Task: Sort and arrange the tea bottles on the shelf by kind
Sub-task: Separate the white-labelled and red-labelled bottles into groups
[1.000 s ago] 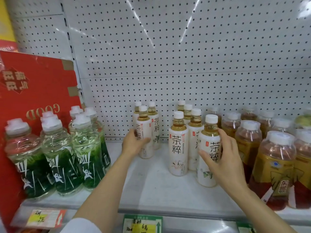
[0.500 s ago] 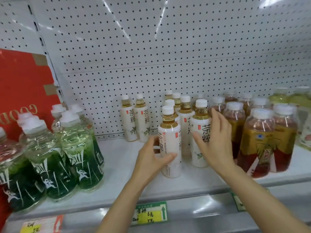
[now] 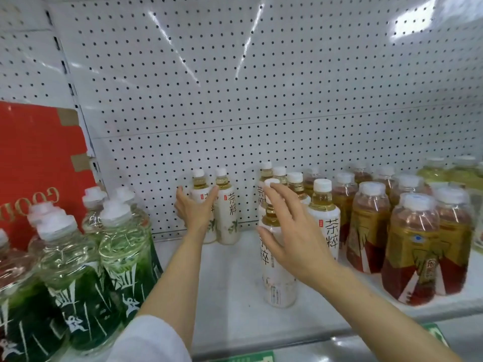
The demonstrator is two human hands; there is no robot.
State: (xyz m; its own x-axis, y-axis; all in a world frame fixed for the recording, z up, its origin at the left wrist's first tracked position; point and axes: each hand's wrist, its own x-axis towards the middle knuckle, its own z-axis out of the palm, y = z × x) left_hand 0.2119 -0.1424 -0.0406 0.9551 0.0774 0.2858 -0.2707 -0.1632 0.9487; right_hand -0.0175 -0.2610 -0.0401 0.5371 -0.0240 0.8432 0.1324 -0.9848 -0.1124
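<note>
Two white-labelled tea bottles stand at the back of the shelf (image 3: 230, 291). My left hand (image 3: 194, 210) is wrapped around the left one (image 3: 199, 180); the right one (image 3: 228, 212) touches it. Further forward stands another white tea bottle (image 3: 279, 288). My right hand (image 3: 295, 236) is spread open in front of its upper half, and I cannot tell whether it touches the bottle. More white bottles (image 3: 326, 223) cluster just right of that hand. Green-labelled bottles (image 3: 122, 257) fill the left. Red-and-gold-labelled bottles (image 3: 415, 252) fill the right.
A red carton (image 3: 39, 152) leans at the far left behind the green bottles. White pegboard (image 3: 235, 100) forms the back wall. Pale yellow-green bottles (image 3: 444, 173) stand at the far right rear. A green price tag (image 3: 243, 359) sits on the shelf's front rail.
My left hand let go of the front white bottle and reached back to grip the rear-left one. My right hand left the white bottle on the right and moved in front of the front one.
</note>
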